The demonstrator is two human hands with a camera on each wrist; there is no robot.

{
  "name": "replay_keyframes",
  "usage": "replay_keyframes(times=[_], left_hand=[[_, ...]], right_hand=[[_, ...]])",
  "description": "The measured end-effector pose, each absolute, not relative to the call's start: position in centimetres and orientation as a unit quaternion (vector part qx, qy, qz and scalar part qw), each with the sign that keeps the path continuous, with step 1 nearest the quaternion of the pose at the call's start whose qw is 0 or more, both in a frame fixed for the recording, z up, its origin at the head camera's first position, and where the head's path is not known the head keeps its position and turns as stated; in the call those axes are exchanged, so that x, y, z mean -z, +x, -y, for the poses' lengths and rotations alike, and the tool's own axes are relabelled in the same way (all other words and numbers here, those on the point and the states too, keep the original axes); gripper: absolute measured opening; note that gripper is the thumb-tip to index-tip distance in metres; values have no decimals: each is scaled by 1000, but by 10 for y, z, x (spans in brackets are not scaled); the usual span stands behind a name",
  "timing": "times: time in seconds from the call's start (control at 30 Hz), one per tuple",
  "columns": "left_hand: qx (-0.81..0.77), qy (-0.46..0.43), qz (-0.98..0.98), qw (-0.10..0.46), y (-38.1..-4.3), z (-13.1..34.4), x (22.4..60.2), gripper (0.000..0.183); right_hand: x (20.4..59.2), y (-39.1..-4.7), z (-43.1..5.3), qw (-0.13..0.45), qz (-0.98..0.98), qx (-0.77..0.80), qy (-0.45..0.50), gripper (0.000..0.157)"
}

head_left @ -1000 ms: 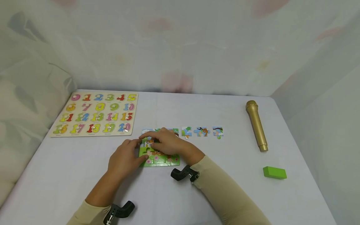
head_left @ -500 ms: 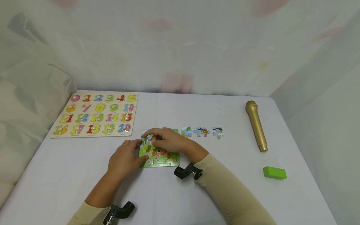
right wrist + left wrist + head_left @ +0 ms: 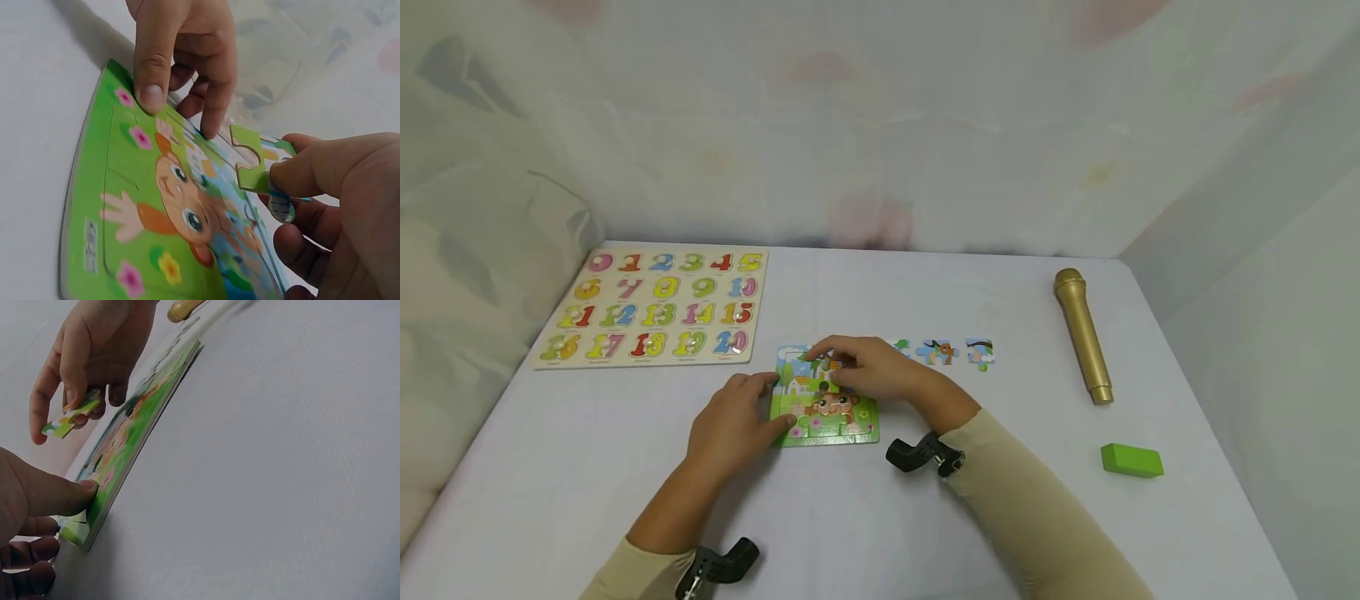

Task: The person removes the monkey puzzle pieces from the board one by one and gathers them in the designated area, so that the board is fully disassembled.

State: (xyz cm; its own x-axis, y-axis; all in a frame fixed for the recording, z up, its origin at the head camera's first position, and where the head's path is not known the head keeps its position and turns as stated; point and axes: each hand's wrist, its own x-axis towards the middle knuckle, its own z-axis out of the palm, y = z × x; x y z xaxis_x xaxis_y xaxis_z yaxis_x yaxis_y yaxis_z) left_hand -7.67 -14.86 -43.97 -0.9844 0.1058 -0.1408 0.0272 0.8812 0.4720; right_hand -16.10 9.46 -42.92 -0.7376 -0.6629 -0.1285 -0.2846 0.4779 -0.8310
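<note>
A small jigsaw puzzle with a monkey picture and green border lies flat on the table. My left hand grips its left edge; in the left wrist view the thumb presses on top while the other fingers are beside the edge. Above the board, my right hand pinches a jigsaw piece between thumb and fingers. That piece has green, white and blue patches and hangs tilted, apart from the board in the left wrist view. Part of the puzzle's upper right is hidden under my right hand in the head view.
Loose jigsaw pieces lie right of the board: one with an animal, another at the row's end, and a third partly hidden. A wooden number board is at left. A golden microphone and green block are at right.
My right hand has moved to the right and lifted away from the puzzle's left side with the jigsaw piece, uncovering more of the picture. My left hand has stayed in place.
</note>
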Motion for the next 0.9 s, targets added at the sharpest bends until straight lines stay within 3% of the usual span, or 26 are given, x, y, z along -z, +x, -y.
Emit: replay_keyframes(times=[0.23, 0.9], left_hand=[[-237, 33, -968, 82, -77, 150, 442, 72], [-240, 31, -967, 78, -76, 148, 440, 71]], right_hand=[[425, -160, -110, 206, -832, 421, -298, 28], [431, -142, -174, 172, -873, 363, -276, 28]])
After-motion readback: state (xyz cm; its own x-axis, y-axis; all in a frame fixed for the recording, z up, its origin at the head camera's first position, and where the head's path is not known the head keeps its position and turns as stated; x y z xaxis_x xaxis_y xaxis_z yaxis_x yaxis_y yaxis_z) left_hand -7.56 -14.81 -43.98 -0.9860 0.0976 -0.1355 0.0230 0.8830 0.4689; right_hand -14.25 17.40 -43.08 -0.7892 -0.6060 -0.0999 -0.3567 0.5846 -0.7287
